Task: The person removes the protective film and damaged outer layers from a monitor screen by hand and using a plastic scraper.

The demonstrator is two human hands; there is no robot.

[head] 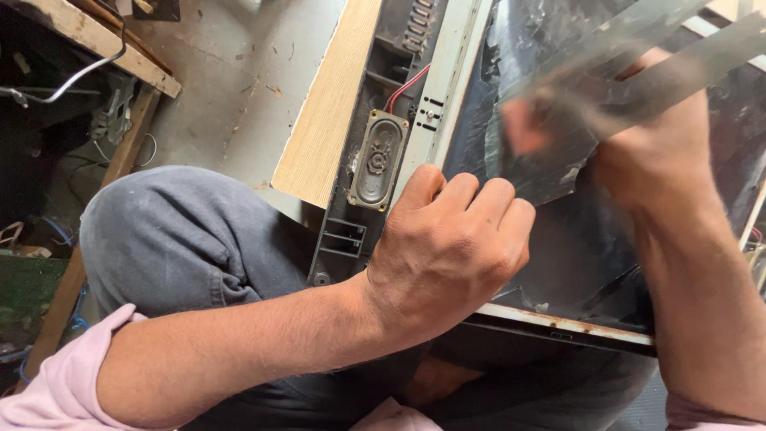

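Note:
An opened flat display panel (562,325) with a rusty white metal rim lies across my lap. My left hand (451,247) rests on its left edge, fingers curled, pressing the frame beside an oval grey speaker (377,160) with red and black wires. My right hand (650,152) grips a thin shiny translucent sheet (558,120) and lifts it off the dark panel surface; the sheet is blurred and partly hides my fingers.
A pale wooden board (331,104) lies under the panel's left side. My grey-trousered knee (175,231) is at the left. A wooden bench (96,40) with a grey cable stands at the upper left over a concrete floor (231,72).

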